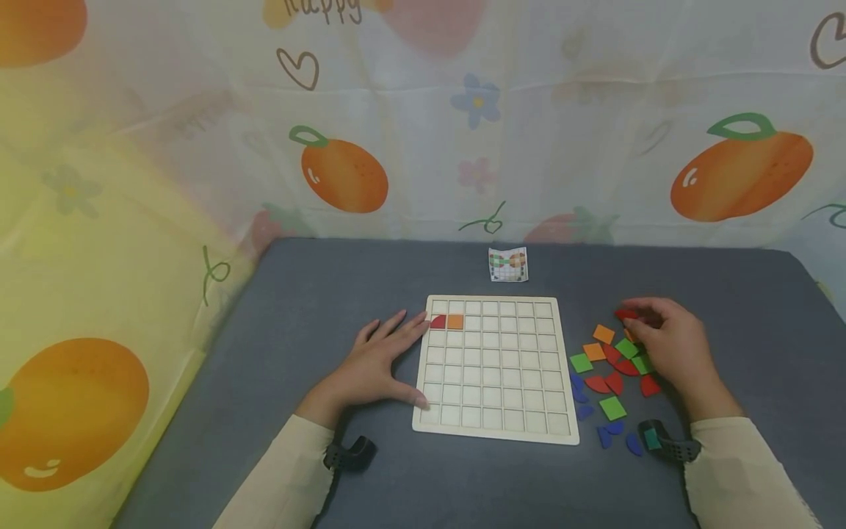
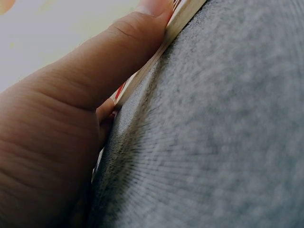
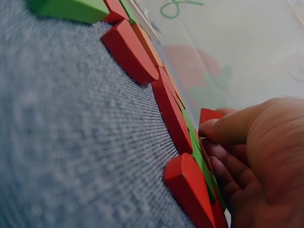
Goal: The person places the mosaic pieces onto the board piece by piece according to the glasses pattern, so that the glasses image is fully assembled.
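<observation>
A pale wooden board (image 1: 490,377) with a grid of square cells lies on the table. In its second row, at the left, are a red quarter-round piece (image 1: 438,322) and an orange square (image 1: 455,322). My left hand (image 1: 377,360) rests at the board's left edge, fingers spread, with the thumb (image 2: 128,42) touching the rim. To the right of the board, my right hand (image 1: 681,353) pinches a red piece (image 3: 208,115) between thumb and fingers, just over the loose pieces. The fingers hide part of its shape.
Around the right hand lie loose green squares (image 1: 612,408), orange squares (image 1: 603,333), red pieces (image 1: 651,386) and blue pieces (image 1: 634,444), some overlapping. A small printed pattern card (image 1: 508,265) lies behind the board. Behind the grey table (image 1: 370,272) hangs a fruit-printed cloth (image 1: 423,147).
</observation>
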### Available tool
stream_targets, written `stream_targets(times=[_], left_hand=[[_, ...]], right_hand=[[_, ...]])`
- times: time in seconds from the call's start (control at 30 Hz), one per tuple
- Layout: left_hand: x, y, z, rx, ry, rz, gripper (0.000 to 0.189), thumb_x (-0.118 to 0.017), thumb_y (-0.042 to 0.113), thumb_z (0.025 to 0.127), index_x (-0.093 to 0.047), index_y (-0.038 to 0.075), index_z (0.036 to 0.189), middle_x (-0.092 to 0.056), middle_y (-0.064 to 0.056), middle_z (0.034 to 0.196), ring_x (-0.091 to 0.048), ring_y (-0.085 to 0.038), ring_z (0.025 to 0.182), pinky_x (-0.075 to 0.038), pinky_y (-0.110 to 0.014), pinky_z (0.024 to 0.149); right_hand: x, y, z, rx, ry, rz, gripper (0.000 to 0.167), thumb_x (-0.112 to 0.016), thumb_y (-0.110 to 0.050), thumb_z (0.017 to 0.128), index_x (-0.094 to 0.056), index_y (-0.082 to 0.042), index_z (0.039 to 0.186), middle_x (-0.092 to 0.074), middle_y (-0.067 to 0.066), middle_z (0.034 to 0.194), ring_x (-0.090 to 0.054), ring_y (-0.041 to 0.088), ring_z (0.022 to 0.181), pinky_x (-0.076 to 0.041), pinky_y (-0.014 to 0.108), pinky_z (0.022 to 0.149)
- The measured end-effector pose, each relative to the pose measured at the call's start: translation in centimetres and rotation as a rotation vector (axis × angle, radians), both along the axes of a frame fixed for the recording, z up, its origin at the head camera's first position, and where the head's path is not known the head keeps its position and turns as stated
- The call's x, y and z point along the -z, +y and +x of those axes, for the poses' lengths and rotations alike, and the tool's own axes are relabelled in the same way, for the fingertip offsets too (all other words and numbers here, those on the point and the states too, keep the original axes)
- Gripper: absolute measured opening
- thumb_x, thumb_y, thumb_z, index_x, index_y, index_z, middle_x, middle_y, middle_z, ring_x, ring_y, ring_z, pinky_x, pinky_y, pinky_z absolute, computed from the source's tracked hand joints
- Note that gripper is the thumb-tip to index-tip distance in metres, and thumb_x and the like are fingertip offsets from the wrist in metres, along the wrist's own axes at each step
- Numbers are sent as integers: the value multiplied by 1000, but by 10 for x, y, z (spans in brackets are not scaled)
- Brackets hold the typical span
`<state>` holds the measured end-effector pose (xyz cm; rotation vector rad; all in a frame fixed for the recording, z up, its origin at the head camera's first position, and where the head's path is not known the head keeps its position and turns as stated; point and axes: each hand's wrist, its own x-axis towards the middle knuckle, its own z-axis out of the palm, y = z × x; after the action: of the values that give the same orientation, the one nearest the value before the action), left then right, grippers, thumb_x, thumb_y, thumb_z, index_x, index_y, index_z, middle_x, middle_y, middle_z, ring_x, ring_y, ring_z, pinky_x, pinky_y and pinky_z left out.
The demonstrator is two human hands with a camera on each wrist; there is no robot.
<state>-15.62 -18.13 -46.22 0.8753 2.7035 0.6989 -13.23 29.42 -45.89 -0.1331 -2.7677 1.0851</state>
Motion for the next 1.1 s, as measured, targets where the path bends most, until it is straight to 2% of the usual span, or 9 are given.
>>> stream_targets(times=[0.1,0.23,0.37,0.53,0.8,1.1], left_hand=[[0,0,1,-5,-4,-2,132,-92,76,71,-29,24,175,-20,9,179,-7,-24,166,-1,-64,125],[1,0,1,-8,-6,-7,132,-91,77,71,-29,24,175,-20,9,179,-6,-24,166,-1,-64,125],[2,0,0,-7,-8,-5,132,-91,76,71,-28,25,175,-19,10,179,-5,-22,166,0,-63,125],[3,0,-1,-7,-6,1,132,-91,77,70,-29,26,175,-19,11,179,-6,-22,166,0,-63,125],[2,-1,-1,-9,-8,-15,133,-91,77,70,-27,27,175,-18,12,179,-5,-22,166,0,-62,125],[3,-2,-1,2,-16,19,132,-89,79,71,-27,27,175,-17,13,179,-5,-22,166,2,-61,125]], right_hand=[[-1,-3,1,5,12,0,27,-70,-11,109,-73,3,132,-66,24,123,-63,40,102,-48,42,76],[-4,-9,2,1,49,3,25,-72,-12,108,-74,1,129,-66,20,118,-61,35,97,-46,41,75],[-10,-20,2,-51,73,6,26,-72,-13,108,-75,0,130,-66,16,116,-62,32,96,-47,36,76],[-16,-38,4,-132,77,-42,22,-73,-10,107,-76,0,126,-66,14,113,-67,30,91,-50,25,71],[-27,-72,8,-221,37,-109,21,-76,-11,106,-74,-3,124,-73,7,102,-65,26,87,-53,28,68],[-33,-107,9,-323,-11,-190,14,-74,-4,104,-76,-7,117,-76,4,111,-67,22,87,-54,31,76]])
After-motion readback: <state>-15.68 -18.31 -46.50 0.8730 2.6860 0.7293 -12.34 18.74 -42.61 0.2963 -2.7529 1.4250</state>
